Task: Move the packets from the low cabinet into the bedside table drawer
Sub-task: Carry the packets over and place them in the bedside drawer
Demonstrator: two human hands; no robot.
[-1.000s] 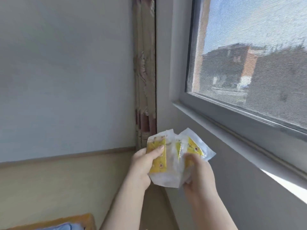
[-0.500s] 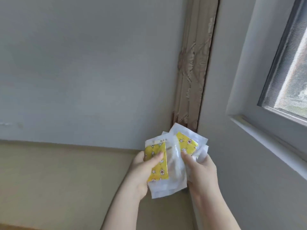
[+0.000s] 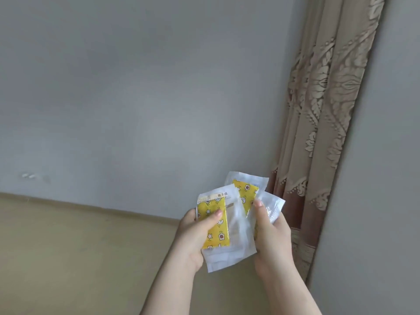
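I hold a small fan of clear plastic packets with yellow patterned inserts in front of me, at chest height. My left hand (image 3: 195,235) grips the front packet (image 3: 225,228), thumb across its yellow part. My right hand (image 3: 271,237) pinches the packets behind it (image 3: 247,189), which stick out up and to the right. Neither the low cabinet nor the bedside table drawer is in view.
A grey wall (image 3: 136,98) fills most of the view above a beige lower band (image 3: 68,246). A patterned beige curtain (image 3: 322,98) hangs at the right, beside a plain grey wall return (image 3: 386,178).
The view has swung left: the window has left the frame and the curtain now sits at the right. Both hands keep the packets, now fanned a little wider.
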